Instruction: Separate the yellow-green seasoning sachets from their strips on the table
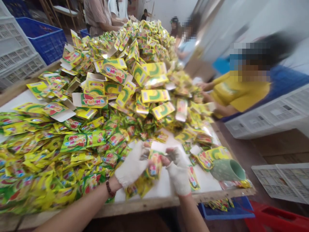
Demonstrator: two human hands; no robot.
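A small yellow-green printed carton [154, 166] is between my hands above the table's near edge, its white flap raised at the top. My left hand [131, 166], in a white glove with bare fingertips, is closed on the carton's left side. From the right, my gloved right hand [179, 172] pinches the carton's edge with thumb and fingers, slightly blurred. Yellow foil packets [138, 187] lie just below my left hand. Another carton [193, 178] rests beside my right wrist. Whether anything is inside the held carton cannot be seen.
A big heap of cartons [101, 83] covers the table's middle, with many foil packets [48, 154] at left. A green cup-like container [228, 169] lies on its side at right. A blue bin [228, 207] sits below the edge. Several people work around the table, one in a yellow shirt [241, 91].
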